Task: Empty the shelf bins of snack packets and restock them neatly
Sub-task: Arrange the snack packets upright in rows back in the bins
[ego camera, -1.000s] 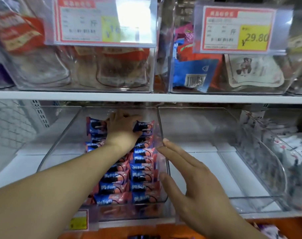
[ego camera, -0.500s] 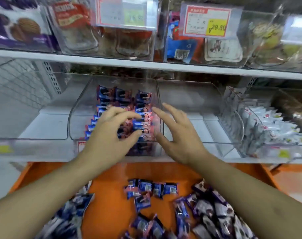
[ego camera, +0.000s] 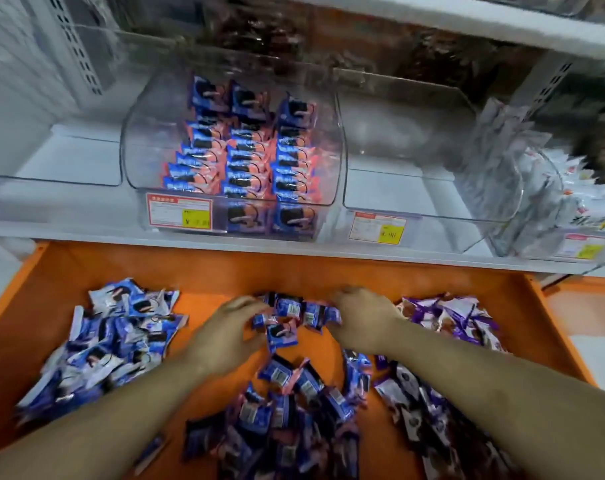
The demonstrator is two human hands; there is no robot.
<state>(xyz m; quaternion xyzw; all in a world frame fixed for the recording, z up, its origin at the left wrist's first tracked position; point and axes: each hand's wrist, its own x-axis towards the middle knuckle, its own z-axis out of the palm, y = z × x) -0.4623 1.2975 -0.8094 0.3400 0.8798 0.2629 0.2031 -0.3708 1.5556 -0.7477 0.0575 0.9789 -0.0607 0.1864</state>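
A clear shelf bin (ego camera: 132,133) holds three neat rows of blue-and-pink snack packets (ego camera: 240,157). Below the shelf, an orange tray (ego camera: 211,271) carries loose packets. My left hand (ego camera: 230,329) and my right hand (ego camera: 361,320) are down in the tray, at either end of a short row of blue-and-pink packets (ego camera: 294,311). Both hands have fingers curled onto that row. A larger heap of the same packets (ego camera: 294,407) lies nearer to me, between my forearms.
An empty clear bin (ego camera: 415,192) stands right of the filled one, and another empty bin (ego camera: 52,168) on its left. Further right, a bin (ego camera: 540,188) holds white packets. In the tray lie blue-and-white packets (ego camera: 114,344) at left and purple packets (ego camera: 450,320) at right.
Both hands have left the filled bin and dropped to the orange tray, closing on a short row of packets. The view has tilted down from the shelf to the tray.
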